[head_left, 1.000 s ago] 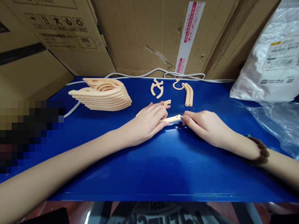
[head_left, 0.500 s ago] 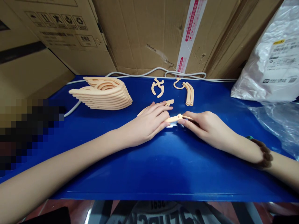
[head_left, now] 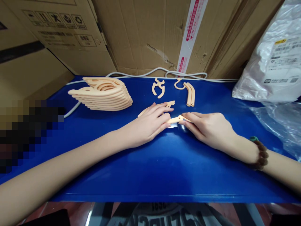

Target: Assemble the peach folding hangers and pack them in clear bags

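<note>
On the far left of the blue table, I observe a tidy stack of cream hangers, with a white cable running behind it along the far edge. Mid-table, the left hand lies palm down, its outer fingers extended over a second cream piece that is partly covered; thumb and forefinger pinch the cream bar. Beyond the hand lie two crossed cream hooks. The bar is at the centre, between both hands. To its far right lie a single hook and, just beside it, two curved arms. The right hand pinches the bar's right end, thumb against bent fingers; its palm is hidden from me. A plastic bag stands at the far right.
</note>
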`<state>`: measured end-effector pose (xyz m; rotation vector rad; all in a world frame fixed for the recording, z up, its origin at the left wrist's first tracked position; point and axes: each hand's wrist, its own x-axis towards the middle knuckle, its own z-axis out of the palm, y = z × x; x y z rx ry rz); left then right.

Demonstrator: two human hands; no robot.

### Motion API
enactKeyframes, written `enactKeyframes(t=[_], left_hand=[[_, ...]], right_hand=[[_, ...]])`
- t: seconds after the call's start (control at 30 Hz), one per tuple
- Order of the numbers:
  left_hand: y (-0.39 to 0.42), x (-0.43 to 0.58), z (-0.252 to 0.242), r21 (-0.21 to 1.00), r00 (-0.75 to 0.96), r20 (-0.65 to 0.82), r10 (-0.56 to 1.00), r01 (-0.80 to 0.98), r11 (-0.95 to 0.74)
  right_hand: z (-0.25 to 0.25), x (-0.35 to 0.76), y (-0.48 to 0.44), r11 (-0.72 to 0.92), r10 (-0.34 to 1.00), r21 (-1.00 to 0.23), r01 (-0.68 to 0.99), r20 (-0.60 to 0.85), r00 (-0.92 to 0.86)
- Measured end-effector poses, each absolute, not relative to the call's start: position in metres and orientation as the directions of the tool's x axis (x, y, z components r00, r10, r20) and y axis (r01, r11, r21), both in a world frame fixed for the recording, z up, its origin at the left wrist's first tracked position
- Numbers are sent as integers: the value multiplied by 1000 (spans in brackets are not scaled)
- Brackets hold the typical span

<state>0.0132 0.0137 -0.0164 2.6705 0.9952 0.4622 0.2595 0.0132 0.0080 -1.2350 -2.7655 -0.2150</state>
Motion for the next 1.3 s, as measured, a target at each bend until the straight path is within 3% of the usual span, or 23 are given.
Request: enactKeyframes(t=[0.43, 0.73, 1.0, 1.3], left_hand=[[14, 13, -17, 359, 716, 209, 666, 577, -734], [14, 13, -15, 342, 715, 201, 669, 589, -732], [13, 14, -16, 325, 721, 207, 661, 586, -742], [13, 13, -16, 312, 732, 198, 652, 584, -750]], right_hand=[[7, 260, 14, 672, 703, 145, 726, 183, -687], [4, 261, 15, 692, 614, 278, 666, 258, -746], [8, 259, 14, 681, 613, 308, 665, 257, -747], [7, 263, 16, 701, 525, 381, 604, 299, -797]])
